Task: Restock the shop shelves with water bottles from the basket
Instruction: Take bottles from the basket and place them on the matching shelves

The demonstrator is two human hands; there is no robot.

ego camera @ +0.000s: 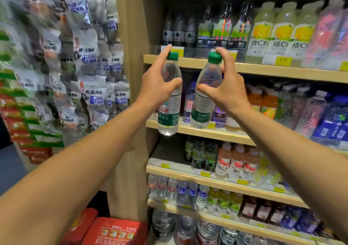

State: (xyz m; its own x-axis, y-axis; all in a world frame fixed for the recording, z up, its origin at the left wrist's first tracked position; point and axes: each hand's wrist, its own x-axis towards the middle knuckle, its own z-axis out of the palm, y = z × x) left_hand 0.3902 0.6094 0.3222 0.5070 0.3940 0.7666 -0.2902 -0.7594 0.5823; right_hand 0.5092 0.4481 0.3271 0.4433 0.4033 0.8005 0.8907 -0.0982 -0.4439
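Note:
My left hand (159,83) grips a clear water bottle (169,111) with a green cap and green label, held upright in front of the wooden shelves (207,63). My right hand (227,86) grips a second, matching water bottle (204,101), tilted slightly left. Both bottles hang in the air before the left end of the second shelf (216,132) from the top. The basket is out of view.
The shelves hold rows of drinks: dark bottles and yellow vitamin drinks (278,35) on top, purple and orange ones behind my hands, small waters (169,190) lower down. Hanging snack packets (90,75) fill the left wall. Red boxes (113,231) sit on the floor.

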